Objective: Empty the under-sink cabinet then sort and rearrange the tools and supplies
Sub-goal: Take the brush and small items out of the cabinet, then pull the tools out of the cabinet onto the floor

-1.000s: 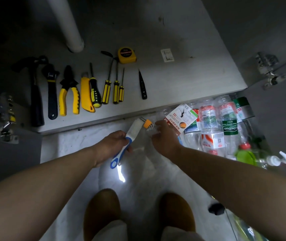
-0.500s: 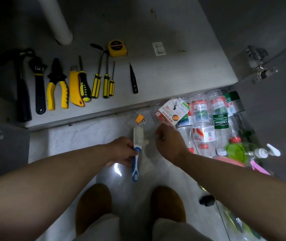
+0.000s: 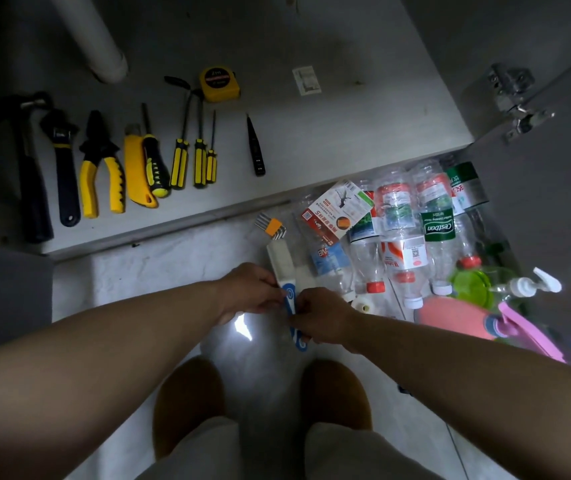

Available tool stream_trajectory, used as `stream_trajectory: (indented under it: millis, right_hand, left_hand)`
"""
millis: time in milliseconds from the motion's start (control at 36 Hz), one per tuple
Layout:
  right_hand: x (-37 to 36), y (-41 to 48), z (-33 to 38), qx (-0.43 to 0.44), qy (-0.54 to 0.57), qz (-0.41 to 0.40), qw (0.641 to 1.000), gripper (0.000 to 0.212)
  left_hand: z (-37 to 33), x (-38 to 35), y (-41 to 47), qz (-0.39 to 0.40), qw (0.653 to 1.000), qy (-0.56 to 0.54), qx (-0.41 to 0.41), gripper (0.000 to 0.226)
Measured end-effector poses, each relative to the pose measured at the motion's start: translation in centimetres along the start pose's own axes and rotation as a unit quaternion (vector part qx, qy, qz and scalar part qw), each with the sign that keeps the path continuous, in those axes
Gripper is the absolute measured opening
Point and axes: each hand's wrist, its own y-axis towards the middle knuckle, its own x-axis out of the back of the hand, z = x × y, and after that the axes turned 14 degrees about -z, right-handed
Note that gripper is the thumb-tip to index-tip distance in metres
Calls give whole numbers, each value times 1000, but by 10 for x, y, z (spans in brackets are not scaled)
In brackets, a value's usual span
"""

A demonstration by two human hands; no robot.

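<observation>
A white brush with a blue handle [image 3: 284, 271] lies lengthwise over the floor in front of me. My left hand [image 3: 249, 292] grips its handle from the left, and my right hand [image 3: 322, 317] pinches the handle from the right. An orange hex key set [image 3: 272, 226] lies on the floor just beyond the brush head. On the cabinet floor [image 3: 346, 133] tools lie in a row: hammer [image 3: 31, 174], black wrench [image 3: 64, 168], yellow pliers [image 3: 102, 171], yellow utility knife [image 3: 137, 168], three screwdrivers [image 3: 199, 157], a tape measure [image 3: 218, 84] and a black tester pen [image 3: 256, 150].
Several plastic bottles [image 3: 402, 233] and a printed card [image 3: 336, 213] lie heaped on the floor to the right, with a green lid [image 3: 471, 285], a pump dispenser [image 3: 526, 285] and pink items [image 3: 450, 317]. A white drain pipe [image 3: 97, 39] stands at the cabinet's back left. My feet [image 3: 187, 403] are below.
The brush has swung from slanting to pointing straight away from me and come nearer. My right hand left the card and bottles and now pinches the brush handle. The hex keys stay on the floor.
</observation>
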Motion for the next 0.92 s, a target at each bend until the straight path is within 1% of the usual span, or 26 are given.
stream_trajectory:
  millis: [56,83,167,278,333,389,444,528,583,639,694,750,806,917]
  right_hand:
    - [-3,1,-3,14,-62,-38,997,26]
    - [-4,0,-5,12,-77,-56,995,27]
    - [-4,-1,-12,7,-83,-81,993,31]
    - [-1,-6,-15,31,-88,-99,991,39]
    - [1,-8,-13,36,-85,-98,991,47]
    - [3,-9,-9,43,-93,-103,989,52]
    - [10,-8,-3,65,-102,-110,987,42]
    - [25,-2,14,152,-99,-126,975,19]
    - [40,4,33,221,-92,-175,955,11]
    - [58,14,56,272,-78,-250,926,10]
    - [75,26,80,300,-73,-306,901,15]
    - [89,41,102,314,-76,-326,888,24]
    - [98,55,120,309,-84,-320,892,32]
    - [102,79,149,287,-110,-293,905,47]
  left_hand:
    - [-3,-5,0,0,999,32,-15,18]
    - [-4,-7,0,-2,998,50,-24,18]
    - [-8,-9,0,-7,995,93,-42,21]
    - [-12,-4,-3,-14,989,130,-72,23]
    - [-14,3,-5,-24,978,171,-117,22]
    - [-17,11,-6,-48,956,227,-180,22]
    - [-20,21,-9,-87,936,242,-239,20]
    - [-32,33,-12,-168,913,186,-322,15]
    - [-47,43,-11,-231,880,145,-388,12]
    - [-65,57,-7,-287,846,126,-432,14]
    - [-83,74,1,-333,830,119,-431,22]
    - [-99,93,12,-364,831,115,-404,33]
    - [-113,111,24,-372,831,146,-387,46]
    - [-138,142,52,-351,824,259,-362,69]
